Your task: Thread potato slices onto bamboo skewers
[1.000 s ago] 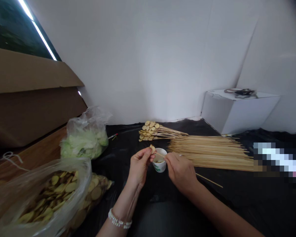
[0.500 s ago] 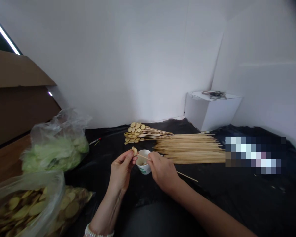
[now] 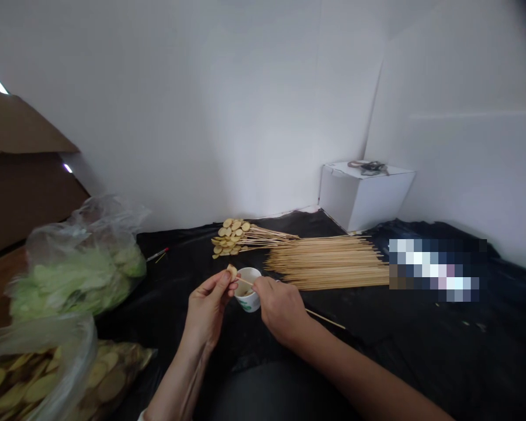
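Between thumb and fingers, my left hand (image 3: 208,307) pinches a potato slice (image 3: 232,272). My right hand (image 3: 283,307) is closed around a wooden skewer (image 3: 245,282), whose one end meets the slice; the other end sticks out behind my hand to the right. Just beyond the skewer stands a white paper cup (image 3: 248,301) with a green print; its contents are hard to make out. Behind the cup lies a pile of skewered potato slices (image 3: 230,237), their sticks pointing right. A wide row of bare skewers (image 3: 328,263) lies beside them.
On the left sit a clear bag of pale green leafy vegetables (image 3: 74,280) and an open bag of potato slices (image 3: 21,380). A pen (image 3: 158,255) lies on the black sheet (image 3: 179,240). At the back right stands a white box (image 3: 359,196); a cardboard box (image 3: 21,175) is at far left.
The whole view has shifted, so things appear a little further left. Both hands keep the same grip on the potato slice and the skewer.
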The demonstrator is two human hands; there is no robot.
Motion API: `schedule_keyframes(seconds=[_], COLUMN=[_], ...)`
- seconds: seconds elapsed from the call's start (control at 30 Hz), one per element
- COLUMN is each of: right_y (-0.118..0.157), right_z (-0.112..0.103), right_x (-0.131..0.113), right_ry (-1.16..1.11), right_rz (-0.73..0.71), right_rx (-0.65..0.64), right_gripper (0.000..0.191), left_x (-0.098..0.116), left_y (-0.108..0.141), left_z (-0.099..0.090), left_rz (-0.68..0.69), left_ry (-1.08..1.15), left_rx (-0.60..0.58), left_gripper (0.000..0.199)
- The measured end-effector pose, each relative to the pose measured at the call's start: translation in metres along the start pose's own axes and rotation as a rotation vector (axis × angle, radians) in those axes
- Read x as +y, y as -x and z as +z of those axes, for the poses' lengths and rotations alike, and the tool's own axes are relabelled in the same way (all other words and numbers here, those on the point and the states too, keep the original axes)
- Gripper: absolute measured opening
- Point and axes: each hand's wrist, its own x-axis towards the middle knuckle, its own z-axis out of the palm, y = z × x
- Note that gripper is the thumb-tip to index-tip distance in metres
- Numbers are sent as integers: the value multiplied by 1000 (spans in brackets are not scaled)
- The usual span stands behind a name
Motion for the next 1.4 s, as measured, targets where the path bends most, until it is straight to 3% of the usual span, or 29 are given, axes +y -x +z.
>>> schedule_keyframes(seconds=[0.37, 0.77, 0.97, 1.13, 1.4], right_y=[-1, -1, -2, -1, 2], right_z=[-3, -3, -4, -2, 2], right_x=[2, 0, 3, 4, 2], right_ry=[7, -10, -5, 22, -16], right_rz=[-35, 8, -24, -37, 4], right_rx=[78, -30, 26, 89, 24], right_gripper=[16, 16, 12, 15, 18], left_x=[2, 0, 1, 0, -1], left_y=[-1, -2, -4, -3, 0], left_z=[-1, -1, -3, -3, -1], left_rz=[0, -13, 4, -5, -10], left_ry=[12, 5, 22, 21, 27], left_rx=[20, -11, 37, 7, -26], left_gripper=[29, 32, 32, 31, 30])
